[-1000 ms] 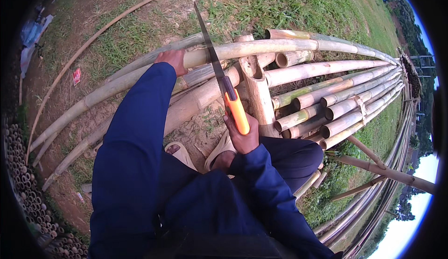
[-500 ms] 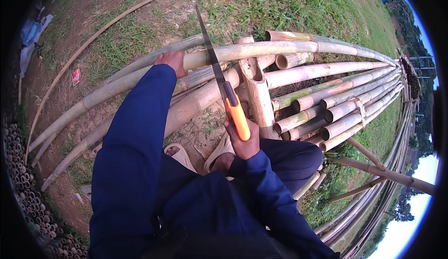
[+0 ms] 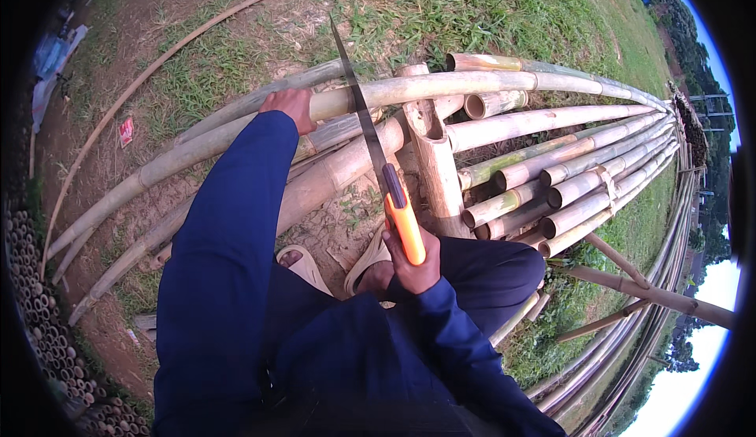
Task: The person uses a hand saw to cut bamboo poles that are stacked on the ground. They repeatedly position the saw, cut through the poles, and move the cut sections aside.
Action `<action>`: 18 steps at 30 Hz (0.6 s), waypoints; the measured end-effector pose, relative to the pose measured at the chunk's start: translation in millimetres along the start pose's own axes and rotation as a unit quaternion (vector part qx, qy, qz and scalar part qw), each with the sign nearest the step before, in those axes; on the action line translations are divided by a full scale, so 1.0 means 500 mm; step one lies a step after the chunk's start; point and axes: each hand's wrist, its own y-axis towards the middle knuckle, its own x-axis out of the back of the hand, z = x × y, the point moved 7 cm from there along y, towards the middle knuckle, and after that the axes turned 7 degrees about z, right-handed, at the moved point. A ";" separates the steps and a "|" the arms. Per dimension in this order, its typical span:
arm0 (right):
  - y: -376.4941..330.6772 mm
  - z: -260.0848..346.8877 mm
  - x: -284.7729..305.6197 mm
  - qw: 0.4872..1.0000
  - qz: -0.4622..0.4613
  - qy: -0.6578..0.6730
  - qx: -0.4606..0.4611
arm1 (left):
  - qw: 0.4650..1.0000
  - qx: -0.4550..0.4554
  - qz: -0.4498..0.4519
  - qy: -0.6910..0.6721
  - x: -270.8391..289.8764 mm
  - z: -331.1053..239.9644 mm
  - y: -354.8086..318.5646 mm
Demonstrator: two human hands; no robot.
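Observation:
My right hand (image 3: 415,262) is wrapped round the orange handle of a handsaw (image 3: 366,118). The dark, tapering blade points away from me and lies across a long bamboo pole (image 3: 441,87), just right of my left hand. My left hand (image 3: 291,109) grips that same pole, its fingers over the far side and partly hidden. Beneath the pole, a short upright bamboo post (image 3: 435,165) with a notched, open top stands close to the saw. A thicker bamboo pole (image 3: 339,171) slants under the blade toward the lower left.
Several cut bamboo poles (image 3: 583,193) lie side by side at the right. A thin curved bamboo strip (image 3: 150,75) rests on the ground at the left. Stacked bamboo ends (image 3: 59,350) fill the lower left edge. My sandalled feet (image 3: 366,268) are below the poles.
My right hand has drawn the saw back toward me, so the handle sits lower. The left hand stays in place on the pole.

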 end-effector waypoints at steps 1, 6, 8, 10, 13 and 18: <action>-0.071 0.015 0.024 0.999 0.013 0.013 -0.026 | 1.000 0.002 0.000 0.001 -0.010 -0.004 -0.010; -0.115 0.061 0.057 0.996 0.060 -0.015 -0.069 | 1.000 0.015 0.006 0.004 -0.030 -0.013 -0.026; 0.052 0.023 0.004 0.999 0.016 -0.017 -0.047 | 1.000 0.015 0.014 0.001 -0.049 -0.005 -0.021; 0.182 0.013 -0.025 0.995 0.053 -0.060 -0.062 | 1.000 -0.009 0.013 0.001 -0.039 -0.035 -0.010; 0.115 0.023 -0.019 1.000 0.014 -0.004 -0.019 | 1.000 0.000 0.019 -0.001 -0.044 -0.026 -0.036; -0.205 0.102 0.081 0.991 0.058 -0.050 -0.108 | 1.000 0.013 0.017 0.007 -0.037 -0.016 -0.032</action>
